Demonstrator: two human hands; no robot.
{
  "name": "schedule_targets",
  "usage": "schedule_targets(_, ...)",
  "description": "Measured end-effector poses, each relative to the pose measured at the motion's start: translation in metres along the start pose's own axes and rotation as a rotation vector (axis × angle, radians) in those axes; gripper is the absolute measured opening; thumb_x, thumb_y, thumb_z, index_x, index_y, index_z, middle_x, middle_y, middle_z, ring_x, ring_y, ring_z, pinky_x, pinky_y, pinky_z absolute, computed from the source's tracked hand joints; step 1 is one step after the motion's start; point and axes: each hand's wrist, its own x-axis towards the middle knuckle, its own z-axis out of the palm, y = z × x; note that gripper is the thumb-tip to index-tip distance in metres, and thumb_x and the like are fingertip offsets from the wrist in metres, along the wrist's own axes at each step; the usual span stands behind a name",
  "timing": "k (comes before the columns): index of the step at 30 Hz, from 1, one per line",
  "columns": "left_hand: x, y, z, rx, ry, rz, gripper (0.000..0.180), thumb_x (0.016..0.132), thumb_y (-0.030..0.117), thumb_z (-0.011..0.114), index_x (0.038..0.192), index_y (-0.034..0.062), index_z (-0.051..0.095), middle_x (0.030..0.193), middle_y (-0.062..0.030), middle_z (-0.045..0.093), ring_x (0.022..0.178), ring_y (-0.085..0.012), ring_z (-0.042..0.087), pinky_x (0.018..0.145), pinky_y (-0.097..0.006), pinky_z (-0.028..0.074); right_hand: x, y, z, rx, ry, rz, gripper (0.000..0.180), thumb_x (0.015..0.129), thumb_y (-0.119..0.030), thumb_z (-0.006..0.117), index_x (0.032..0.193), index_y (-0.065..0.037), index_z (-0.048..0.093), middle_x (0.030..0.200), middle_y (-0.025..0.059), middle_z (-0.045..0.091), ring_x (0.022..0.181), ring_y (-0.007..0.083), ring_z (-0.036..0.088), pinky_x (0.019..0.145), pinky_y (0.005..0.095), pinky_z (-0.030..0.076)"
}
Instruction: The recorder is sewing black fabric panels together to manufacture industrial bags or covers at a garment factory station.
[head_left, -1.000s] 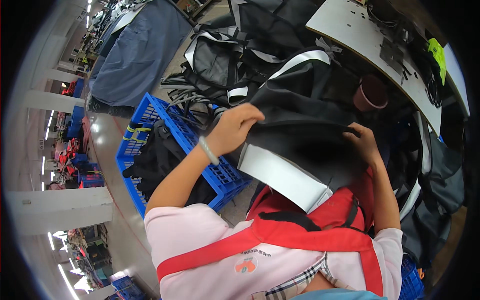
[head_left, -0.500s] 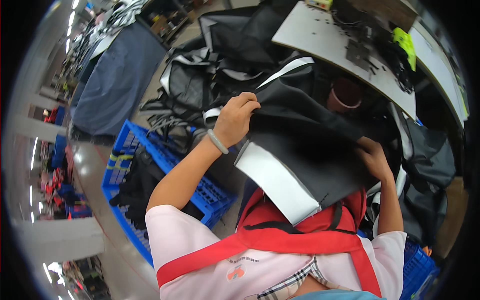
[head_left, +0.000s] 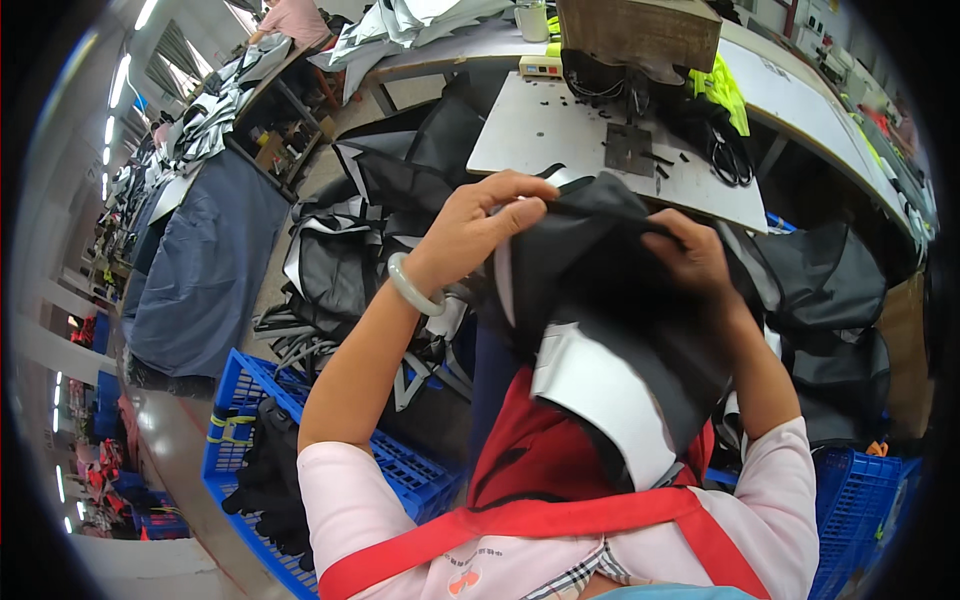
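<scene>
I read moderate, diffuse indoor light across the head view. Ceiling tube lights [head_left: 120, 80] at the upper left register as overexposed white streaks, and the floor [head_left: 147, 415] at the left returns a patch of glare. The white panel [head_left: 600, 395] reflects brightly; the adjoining black fabric [head_left: 640, 270] falls into deep shadow, and I lose surface detail there. Motion blur softens the right hand [head_left: 690, 250] and the fabric beside it. Fisheye distortion bends the long white table [head_left: 830, 112] at the right. Toward the rim, I observe smearing, bluish fringing and black vignetted corners.
</scene>
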Motion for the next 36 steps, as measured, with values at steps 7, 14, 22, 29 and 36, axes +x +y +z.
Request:
schedule_targets(7,0.005,-0.057,0.019,0.420,0.069,0.139,0.039,0.083,-0.001,0.063,0.122,0.0013,0.059,0.124,-0.0140,0.058,0.120,-0.0281,0.054,0.103,-0.035,0.041,-0.014,0.034,-0.072,0.233,0.069,0.154,0.017,0.096,-0.015,0.057,0.083,-0.004,0.054,0.073,-0.0082,0.044,0.070,0.0015,0.037,0.061,0.0201,0.031)
schedule_targets(14,0.027,-0.028,0.060,0.545,0.224,0.371,0.062,0.072,-0.005,0.068,0.130,0.0092,0.049,0.138,-0.0164,0.042,0.126,-0.0375,0.045,0.102,-0.040,0.042,-0.034,0.055,-0.104,0.190,-0.041,0.279,0.020,0.097,-0.020,0.057,0.085,-0.004,0.054,0.077,-0.0101,0.043,0.073,0.0003,0.037,0.063,0.0186,0.032)
schedule_targets(22,-0.068,-0.046,0.154,0.555,-0.026,0.642,0.042,0.075,0.002,0.068,0.114,0.0157,0.064,0.114,-0.0082,0.052,0.107,-0.0264,0.053,0.093,-0.040,0.042,-0.037,0.077,-0.101,0.271,0.062,0.319,0.021,0.098,-0.024,0.057,0.090,-0.004,0.059,0.080,-0.0086,0.051,0.077,0.0013,0.043,0.070,0.0193,0.037)
schedule_targets(29,-0.064,-0.040,0.191,0.960,0.236,0.761,0.036,0.080,0.013,0.065,0.115,0.0242,0.065,0.119,-0.0010,0.052,0.118,-0.0174,0.050,0.105,-0.037,0.031,-0.041,0.074,-0.086,0.390,0.111,0.274,0.024,0.098,-0.027,0.059,0.095,-0.004,0.065,0.085,-0.0086,0.057,0.080,-0.0004,0.048,0.075,0.0182,0.040)
schedule_targets(36,-0.037,-0.043,0.166,0.835,-0.341,0.728,0.004,0.073,0.013,0.059,0.072,0.0094,0.060,0.082,-0.0063,0.055,0.078,-0.0212,0.056,0.081,-0.032,0.043,-0.048,0.037,-0.059,-0.258,0.205,0.039,0.022,0.092,-0.017,0.063,0.108,-0.001,0.063,0.091,0.0087,0.066,0.084,0.0162,0.059,0.081,0.0308,0.046)
